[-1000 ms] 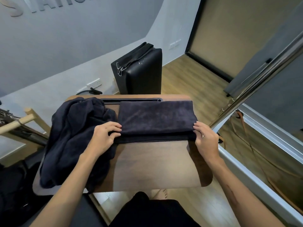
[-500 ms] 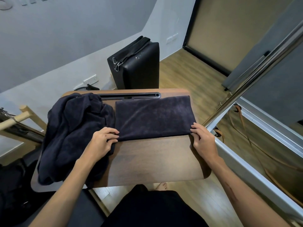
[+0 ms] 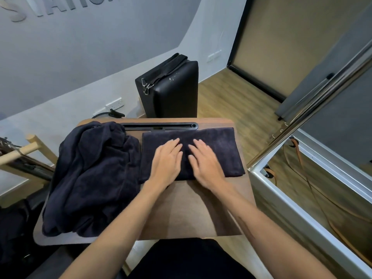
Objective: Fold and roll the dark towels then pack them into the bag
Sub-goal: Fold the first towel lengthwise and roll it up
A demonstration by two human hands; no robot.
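Your left hand [image 3: 168, 160] and right hand [image 3: 205, 161] both lie palm down on the folded dark towel [image 3: 219, 146], side by side near its middle and close to each other without touching. The fingers [image 3: 173, 144] of your left hand are straight and slightly spread, pressing flat on the cloth; the fingers [image 3: 198, 144] of your right hand are the same, straight and a little apart, gripping nothing. The right hand looks slightly blurred.

The folded towel sits as a flat rectangle on the far right part of the wooden table [image 3: 191, 208], its right end reaching close to the table's right edge. Its far edge lies just near of a black slot [image 3: 161, 125] set into the table's far side. To its left, touching its left end, a heap of unfolded dark towels [image 3: 88, 178] covers the left part of the table and spills toward the near left corner.

Beyond the table's far edge, a black case [image 3: 173, 93] with a strap and metal clips stands upright on the wood floor [image 3: 231, 101] against the wall. A white wall socket [image 3: 114, 103] with a black plug beside it is on the wall to the case's left. To your right runs a chrome pole [image 3: 314, 109] above a white metal frame [image 3: 302, 198].
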